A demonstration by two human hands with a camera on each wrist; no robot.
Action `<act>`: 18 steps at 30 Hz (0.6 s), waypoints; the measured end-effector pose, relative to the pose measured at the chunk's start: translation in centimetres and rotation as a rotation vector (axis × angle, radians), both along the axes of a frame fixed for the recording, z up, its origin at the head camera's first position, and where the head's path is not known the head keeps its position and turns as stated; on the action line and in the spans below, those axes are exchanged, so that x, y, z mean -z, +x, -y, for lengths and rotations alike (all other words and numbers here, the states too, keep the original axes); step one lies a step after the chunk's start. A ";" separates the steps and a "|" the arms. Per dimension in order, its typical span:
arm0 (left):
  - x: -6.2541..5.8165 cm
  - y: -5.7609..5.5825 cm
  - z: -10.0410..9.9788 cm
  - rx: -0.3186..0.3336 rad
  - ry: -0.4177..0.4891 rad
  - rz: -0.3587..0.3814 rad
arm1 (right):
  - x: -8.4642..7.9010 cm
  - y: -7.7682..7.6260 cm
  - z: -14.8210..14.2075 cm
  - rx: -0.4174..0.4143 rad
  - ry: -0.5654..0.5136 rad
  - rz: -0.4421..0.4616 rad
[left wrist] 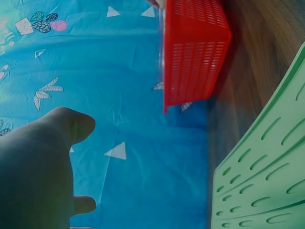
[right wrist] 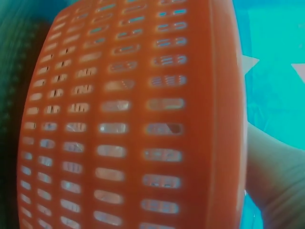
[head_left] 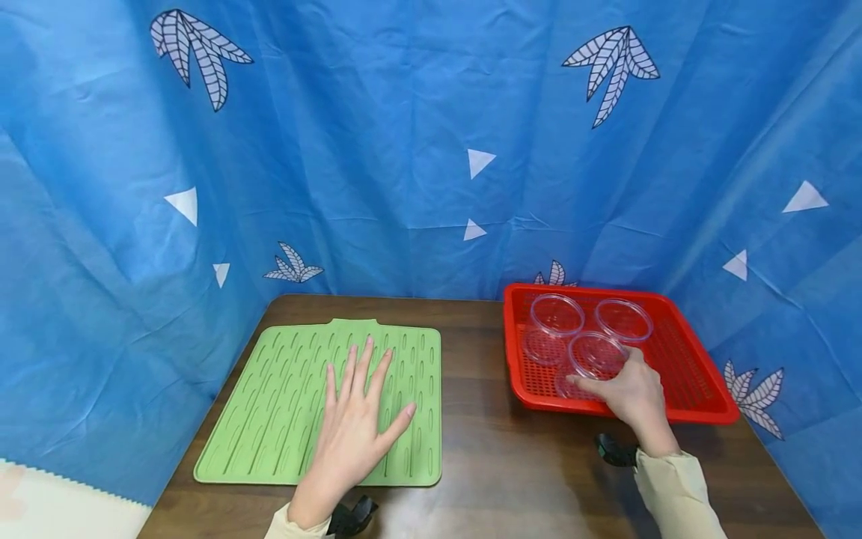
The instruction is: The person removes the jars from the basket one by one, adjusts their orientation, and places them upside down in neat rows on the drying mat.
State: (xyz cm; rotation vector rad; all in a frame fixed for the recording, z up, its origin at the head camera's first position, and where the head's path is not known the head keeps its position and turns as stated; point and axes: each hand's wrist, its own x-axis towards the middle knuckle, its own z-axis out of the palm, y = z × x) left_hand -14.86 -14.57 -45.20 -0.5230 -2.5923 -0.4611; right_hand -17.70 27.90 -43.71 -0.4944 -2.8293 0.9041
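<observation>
Altogether three clear cups (head_left: 594, 355), one basket (head_left: 682, 367), one mat (head_left: 269, 404).

Our left hand (head_left: 353, 430): back up, fingers straight and fanned, thumb out wide. Our right hand (head_left: 636, 385): thumb and fingers bent in a grip. Our right forearm (head_left: 676, 490) slants inward.

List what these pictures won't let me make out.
Head view: part of the front clear cup, hidden by the right grip.
Right wrist view: that grip's fingers, hidden by the red basket.
Left wrist view: the basket's remainder, cut off by the top edge; part of the left grip, by the left and bottom edges; part of the green mat, by the right edge.
</observation>
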 end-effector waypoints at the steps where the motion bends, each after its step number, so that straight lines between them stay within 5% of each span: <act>1: 0.0 0.0 0.0 0.002 0.003 0.001 | 0.0 0.0 0.0 0.003 0.003 -0.005; 10: -0.5 0.4 0.2 0.017 0.048 0.042 | 0.1 0.6 0.2 0.038 -0.033 -0.076; 18: -1.4 0.0 1.0 0.024 0.150 0.009 | -2.0 1.8 1.0 0.035 0.008 -0.306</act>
